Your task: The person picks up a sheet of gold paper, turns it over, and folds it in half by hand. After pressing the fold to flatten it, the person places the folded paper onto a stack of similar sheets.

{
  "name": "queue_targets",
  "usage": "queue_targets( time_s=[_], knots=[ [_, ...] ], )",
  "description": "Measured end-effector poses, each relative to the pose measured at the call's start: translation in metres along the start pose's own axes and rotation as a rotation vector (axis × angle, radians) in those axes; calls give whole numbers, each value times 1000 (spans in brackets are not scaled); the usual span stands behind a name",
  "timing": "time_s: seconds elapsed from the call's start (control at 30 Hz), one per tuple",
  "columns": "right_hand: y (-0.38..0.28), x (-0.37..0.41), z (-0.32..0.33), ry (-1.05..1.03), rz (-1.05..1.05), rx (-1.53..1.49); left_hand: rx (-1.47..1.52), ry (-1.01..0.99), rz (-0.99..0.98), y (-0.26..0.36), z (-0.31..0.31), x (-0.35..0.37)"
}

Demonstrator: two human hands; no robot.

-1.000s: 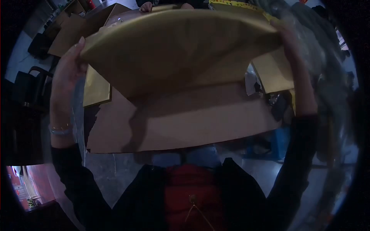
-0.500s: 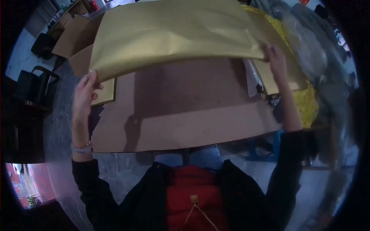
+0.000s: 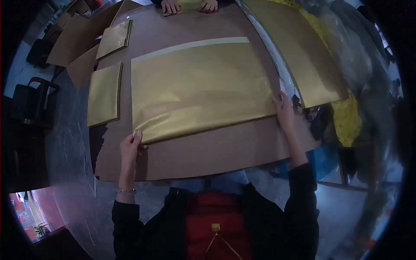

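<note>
A large gold paper sheet (image 3: 199, 86) lies over the cardboard-covered table (image 3: 208, 158), with a pale strip along its far edge and its near edge curved up or folded. My left hand (image 3: 131, 146) pinches the near left corner between thumb and fingers. At the near right corner, my right hand (image 3: 284, 112) grips the same sheet. Left of it lie two stacks of folded gold paper, one nearer (image 3: 104, 95) and one farther (image 3: 115, 39). To the right is a broad pile of gold sheets (image 3: 303, 56).
Across the table another person's hands (image 3: 188, 6) rest on a small gold piece. An open cardboard box (image 3: 71, 45) stands at the left, beside a dark chair (image 3: 32, 102). Yellow patterned wrapping (image 3: 346, 121) and clear plastic (image 3: 346, 52) border the right side.
Both my hands have come down and nearer together, lowering the raised gold sheet onto the cardboard. The far side of the table and the other person's hands now show.
</note>
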State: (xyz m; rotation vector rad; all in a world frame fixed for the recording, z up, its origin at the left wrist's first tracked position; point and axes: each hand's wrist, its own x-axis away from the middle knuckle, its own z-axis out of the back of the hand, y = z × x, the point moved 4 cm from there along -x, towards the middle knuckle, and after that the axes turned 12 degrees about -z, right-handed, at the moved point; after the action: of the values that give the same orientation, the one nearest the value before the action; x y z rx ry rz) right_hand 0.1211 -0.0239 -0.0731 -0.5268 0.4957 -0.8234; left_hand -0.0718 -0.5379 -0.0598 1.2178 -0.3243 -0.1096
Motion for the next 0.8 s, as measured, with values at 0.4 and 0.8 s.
queue_targets(
  time_s=[0.4,0.8],
  knots=[
    [-12,44,34,-207,-299,-148,117,70,146,-5,2,59],
    [-4,59,33,-167,-196,-11,50,35,-1,-1,6,91]
  ],
)
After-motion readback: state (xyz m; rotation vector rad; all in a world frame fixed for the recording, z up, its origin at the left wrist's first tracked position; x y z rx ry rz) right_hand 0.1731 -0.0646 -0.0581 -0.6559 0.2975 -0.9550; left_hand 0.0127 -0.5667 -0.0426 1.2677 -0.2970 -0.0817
